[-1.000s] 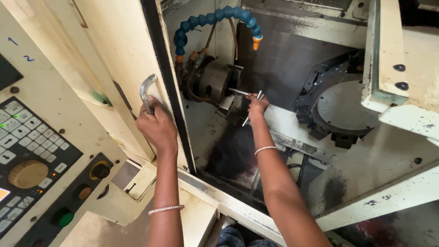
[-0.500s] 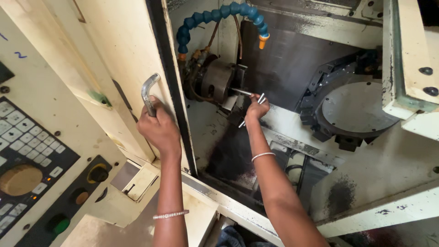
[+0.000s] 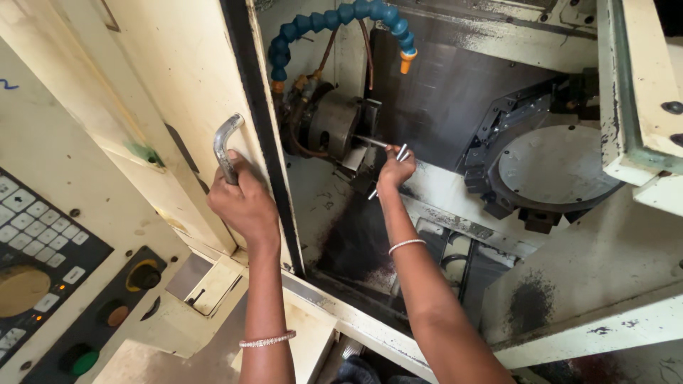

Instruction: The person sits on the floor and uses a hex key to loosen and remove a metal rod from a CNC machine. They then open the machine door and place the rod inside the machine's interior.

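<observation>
Both of your hands are busy: your left hand (image 3: pixel 242 203) grips the door handle (image 3: pixel 224 146), while your right hand (image 3: pixel 395 171) holds thin metal rods (image 3: pixel 388 171) at the chuck (image 3: pixel 334 128). Seating the rod squarely in the chuck probably needs a steady, straight push.

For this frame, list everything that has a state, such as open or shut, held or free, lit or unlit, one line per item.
left hand: closed around the door handle
door handle: gripped at its lower end
machine door: slid open, interior exposed
right hand: closed on thin metal rods
metal rods: held, at the chuck
chuck: a rod sticks out of it
coolant hose: bent over, no flow visible
control panel: small lamps lit
</observation>
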